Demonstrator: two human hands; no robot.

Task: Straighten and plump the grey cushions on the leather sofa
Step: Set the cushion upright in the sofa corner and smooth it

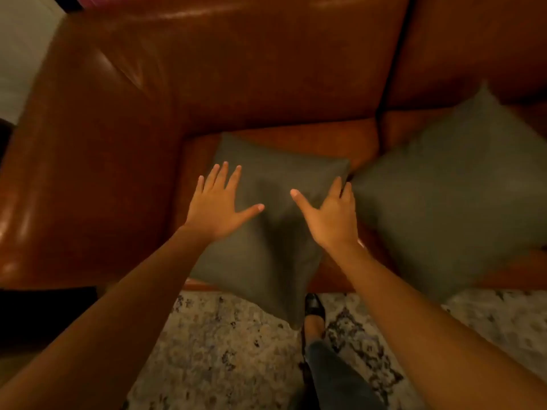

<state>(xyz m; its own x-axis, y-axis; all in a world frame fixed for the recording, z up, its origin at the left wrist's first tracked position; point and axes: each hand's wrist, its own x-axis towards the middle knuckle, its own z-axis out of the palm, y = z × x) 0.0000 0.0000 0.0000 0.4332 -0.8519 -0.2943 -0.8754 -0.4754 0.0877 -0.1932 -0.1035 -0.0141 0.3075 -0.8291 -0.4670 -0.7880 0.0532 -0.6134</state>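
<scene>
Leather sofa (266, 69), two grey cushions (275, 208), speckled rug (222, 350)

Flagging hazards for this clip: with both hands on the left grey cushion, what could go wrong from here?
1. The left cushion overhangs the front edge of the leather sofa; a push from the left hand or the right hand could tip it onto the rug.
2. Its right corner seems to touch the right cushion, which also overhangs, so plumping could nudge that one off too.
3. The person's shoe sits just beneath, so a fallen cushion might land underfoot.
</scene>
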